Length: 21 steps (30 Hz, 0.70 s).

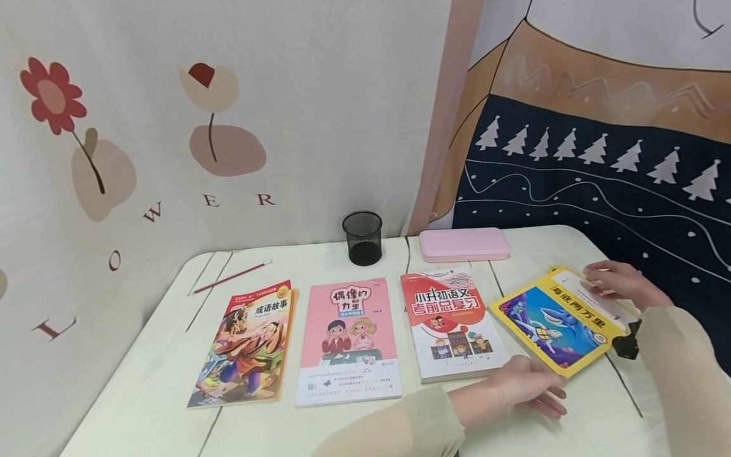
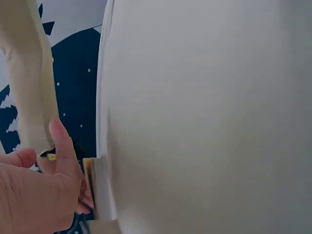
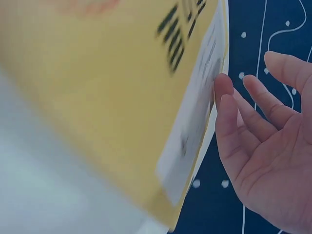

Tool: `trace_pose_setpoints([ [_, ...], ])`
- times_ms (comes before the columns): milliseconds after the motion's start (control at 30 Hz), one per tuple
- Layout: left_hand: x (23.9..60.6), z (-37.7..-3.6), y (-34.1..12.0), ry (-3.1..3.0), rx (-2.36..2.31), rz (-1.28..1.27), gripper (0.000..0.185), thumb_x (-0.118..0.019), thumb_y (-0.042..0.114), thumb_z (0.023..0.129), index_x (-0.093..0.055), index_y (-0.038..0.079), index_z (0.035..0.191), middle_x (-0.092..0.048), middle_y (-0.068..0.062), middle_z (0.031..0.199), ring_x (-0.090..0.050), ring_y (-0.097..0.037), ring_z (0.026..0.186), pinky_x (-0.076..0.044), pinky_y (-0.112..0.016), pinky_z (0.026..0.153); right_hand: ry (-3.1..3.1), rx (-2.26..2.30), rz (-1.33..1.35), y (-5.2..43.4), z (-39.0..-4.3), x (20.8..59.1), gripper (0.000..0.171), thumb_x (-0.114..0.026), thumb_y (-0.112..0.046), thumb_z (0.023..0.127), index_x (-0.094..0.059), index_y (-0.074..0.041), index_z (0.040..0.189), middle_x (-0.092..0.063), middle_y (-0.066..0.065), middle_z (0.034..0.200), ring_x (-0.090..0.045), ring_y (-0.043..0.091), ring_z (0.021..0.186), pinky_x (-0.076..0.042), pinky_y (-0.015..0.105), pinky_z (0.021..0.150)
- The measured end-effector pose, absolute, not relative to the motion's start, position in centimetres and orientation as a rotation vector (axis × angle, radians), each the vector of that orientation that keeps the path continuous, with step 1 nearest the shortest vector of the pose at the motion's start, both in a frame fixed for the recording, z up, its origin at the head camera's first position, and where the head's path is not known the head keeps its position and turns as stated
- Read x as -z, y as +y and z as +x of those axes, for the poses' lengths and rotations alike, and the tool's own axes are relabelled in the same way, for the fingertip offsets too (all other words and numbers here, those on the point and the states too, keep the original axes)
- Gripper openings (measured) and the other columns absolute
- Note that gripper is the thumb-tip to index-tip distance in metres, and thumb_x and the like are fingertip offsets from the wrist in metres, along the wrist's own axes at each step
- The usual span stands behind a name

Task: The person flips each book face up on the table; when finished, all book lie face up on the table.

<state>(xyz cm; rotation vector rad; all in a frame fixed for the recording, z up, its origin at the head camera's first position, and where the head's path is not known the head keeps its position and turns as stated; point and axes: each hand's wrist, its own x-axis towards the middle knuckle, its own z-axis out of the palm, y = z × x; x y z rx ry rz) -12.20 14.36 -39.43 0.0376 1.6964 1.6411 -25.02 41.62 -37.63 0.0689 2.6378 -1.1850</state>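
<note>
A yellow book (image 1: pixel 556 320) with a blue undersea picture lies tilted on the right part of the table; in the right wrist view its yellow cover (image 3: pixel 107 97) appears large and blurred. My right hand (image 1: pixel 622 284) is at the book's far right edge, and the right wrist view shows this hand (image 3: pixel 273 146) with loosely bent fingers, fingertips at the edge. By the near left edge is my left hand (image 1: pixel 522 384), fingers extended, beside the white and red book (image 1: pixel 454 324). In the left wrist view, my left hand (image 2: pixel 39 195) has its thumb raised.
Left of these lie a pink book (image 1: pixel 349 343) and a storybook (image 1: pixel 242 346) with an orange-red cover. Behind them are a red pencil (image 1: pixel 231 277), a black mesh pen holder (image 1: pixel 363 238) and a pink pencil case (image 1: pixel 464 245). Printed curtains surround the table (image 1: pixel 143 381).
</note>
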Motion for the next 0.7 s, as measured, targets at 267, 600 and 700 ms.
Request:
trace_pose_setpoints([
  [267,37.9,-13.3,13.0,1.883,-1.661,0.284,0.01,-0.059,0.012,0.083,-0.066,0.005,0.085,-0.061,-0.001,0.07,-0.061,-0.016,0.061,-0.051,-0.028,0.055,2.678,1.113,0.162,44.4,-23.9,39.1,0.073,-0.043,-0.046,0.088,-0.028,0.015,0.124,-0.046,0.026,0.107,-0.048,0.028,0.087,-0.047,0.036,0.07],
  [600,37.7,-18.0,10.8,2.273,-1.541,0.537,0.017,-0.059,0.02,0.085,-0.065,0.012,0.098,-0.054,0.013,0.08,-0.049,-0.001,0.073,-0.044,-0.016,0.062,2.634,1.005,0.333,47.5,-23.6,41.1,0.09,-0.054,-0.059,0.076,-0.031,0.017,0.119,-0.046,0.025,0.101,-0.041,0.036,0.089,-0.042,0.036,0.067],
  [700,38.3,-19.2,10.4,2.331,-1.541,0.551,0.018,-0.059,0.019,0.085,-0.064,0.01,0.1,-0.054,0.012,0.082,-0.049,-0.001,0.075,-0.044,-0.016,0.062,2.611,1.012,0.354,47.8,-23.3,41.1,0.089,-0.057,-0.056,0.076,-0.033,0.018,0.118,-0.048,0.021,0.098,-0.04,0.035,0.088,-0.041,0.036,0.066],
])
